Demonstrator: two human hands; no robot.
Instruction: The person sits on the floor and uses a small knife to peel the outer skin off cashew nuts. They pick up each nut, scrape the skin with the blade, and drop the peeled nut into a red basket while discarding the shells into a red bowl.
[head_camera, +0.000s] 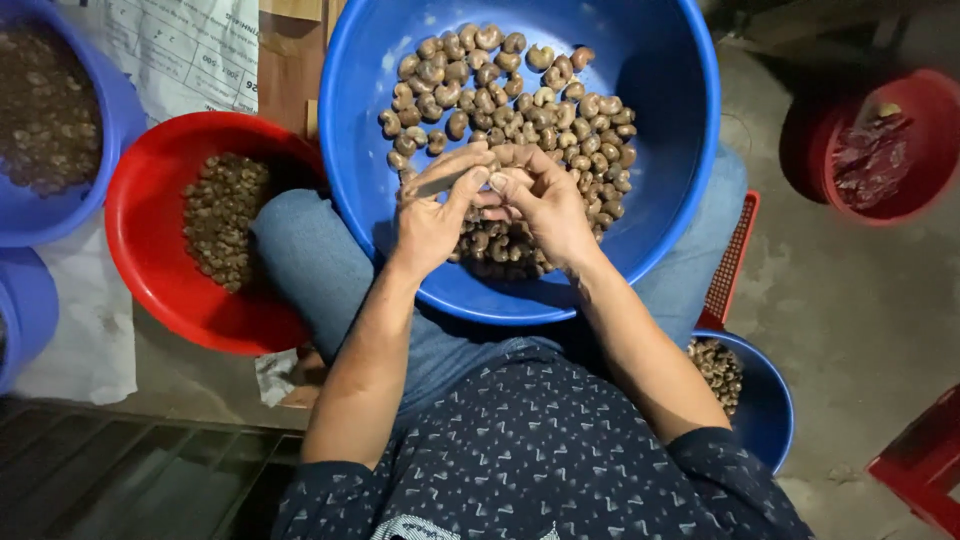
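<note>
A big blue basin (660, 120) rests on my lap, holding a heap of brown cashew nuts (500, 90). Both my hands hover over its near side. My left hand (432, 210) grips a small pale knife-like tool (440, 182) that points to the right. My right hand (545, 195) pinches a single cashew nut (497, 180) between thumb and fingers, right against the tool's tip. More nuts lie under my hands, partly hidden.
A red bowl (150, 260) with smaller nuts sits at my left knee. Blue bowls (95, 190) stand at far left on a printed sheet. A small blue bowl (765, 405) of nuts is by my right hip; a red bucket (880, 140) stands at upper right.
</note>
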